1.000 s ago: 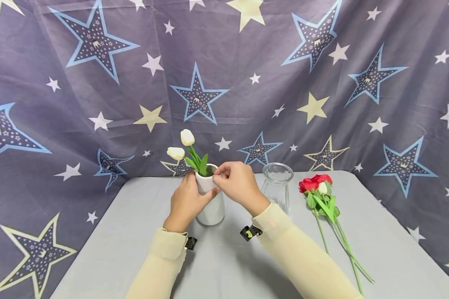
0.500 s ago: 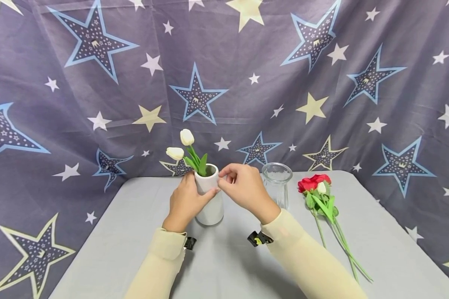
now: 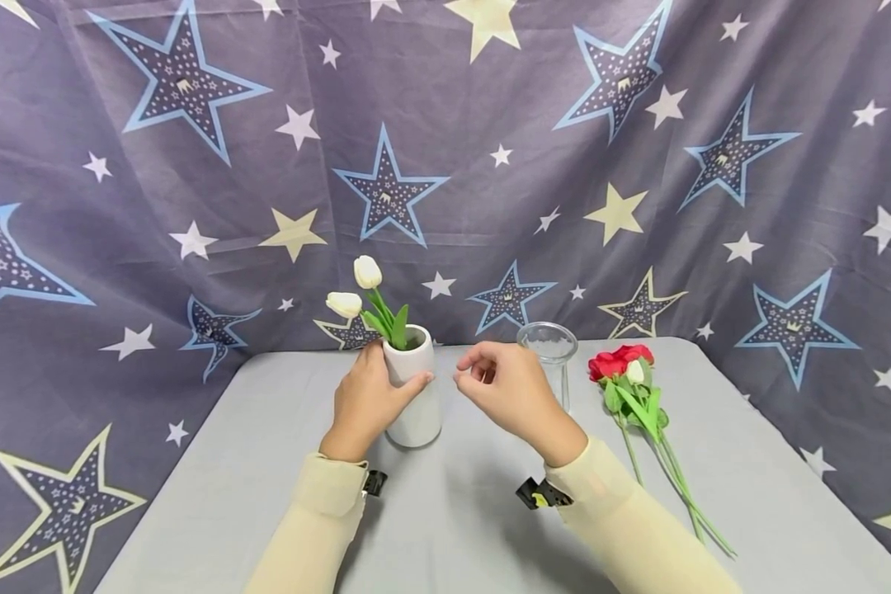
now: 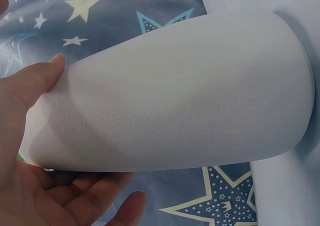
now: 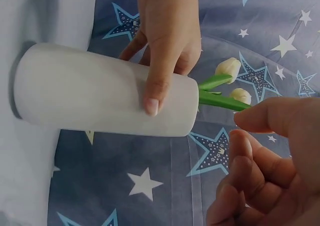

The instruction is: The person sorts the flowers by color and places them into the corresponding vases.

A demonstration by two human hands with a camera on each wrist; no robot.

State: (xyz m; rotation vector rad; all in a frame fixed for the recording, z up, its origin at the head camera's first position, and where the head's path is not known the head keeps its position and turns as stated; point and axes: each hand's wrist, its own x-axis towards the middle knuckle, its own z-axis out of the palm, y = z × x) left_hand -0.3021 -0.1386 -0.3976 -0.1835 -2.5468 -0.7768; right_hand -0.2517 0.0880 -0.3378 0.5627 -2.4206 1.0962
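My left hand (image 3: 362, 400) grips the upper part of a white vase (image 3: 417, 412), which stands upright on the table. In the left wrist view the thumb and fingers lie on either side of the vase (image 4: 175, 101). Two white tulips (image 3: 367, 272) with green leaves rise from its mouth and lean left; their lower stems are hidden inside. To the right of the vase, apart from it, is my right hand (image 3: 516, 392). Its fingers are loosely bent, and the right wrist view shows nothing held in this hand (image 5: 280, 166).
Behind my right hand stands a clear glass vase (image 3: 549, 340), partly hidden by it. Red roses (image 3: 615, 363) and a white tulip (image 3: 635, 373) lie on the grey-covered table (image 3: 757, 462) at the right. A star-patterned cloth (image 3: 445, 99) hangs behind.
My right hand has moved away from the rim of the white vase, to the right and slightly nearer me. My left hand has kept its grip, and the tulips have stayed in the vase.
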